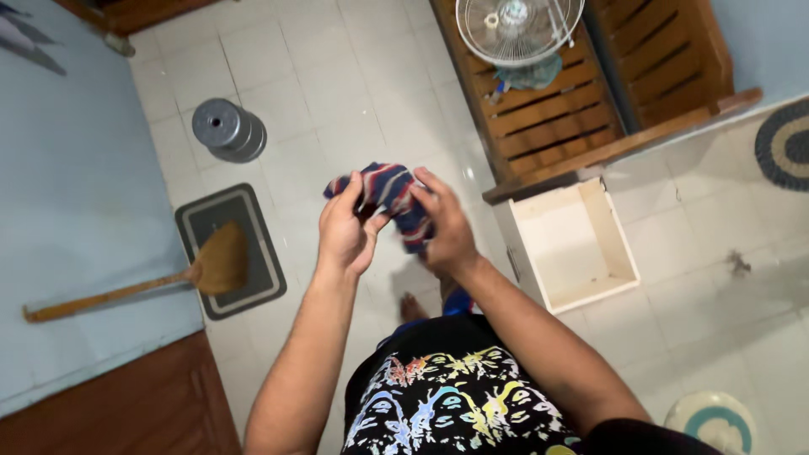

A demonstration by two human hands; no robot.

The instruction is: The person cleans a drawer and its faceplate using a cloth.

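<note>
Seen from the head camera looking straight down, both hands meet in front of the person's body, above a white tiled floor (337, 93). The left hand (344, 229) has its fingers curled around the left end of a bunched striped cloth (394, 195) in dark blue, red and white, with the thumb pressing into the fabric. The right hand (445, 229) grips the cloth's right side, fingers wrapped over the top and closed on it. The cloth sits crumpled between the two hands, held up in the air well above the floor.

Below the hands a bare foot (411, 307) shows on the tiles, and the person's black shirt with a bright multicoloured print (447, 396) fills the bottom middle.

To the right of the hands an open white box (575, 244) stands on the floor, just beside the edge of a slatted wooden bench (548, 109). A white fan (519, 27) rests on the bench, with a small teal rag (531, 76) beneath it.

To the left lie a dark grey mat (232, 248) and a broom (143, 282) whose bristles overlap the mat's edge. A round grey weight plate (227, 128) sits farther up. A round patterned rug (785, 145) shows at the right edge.
</note>
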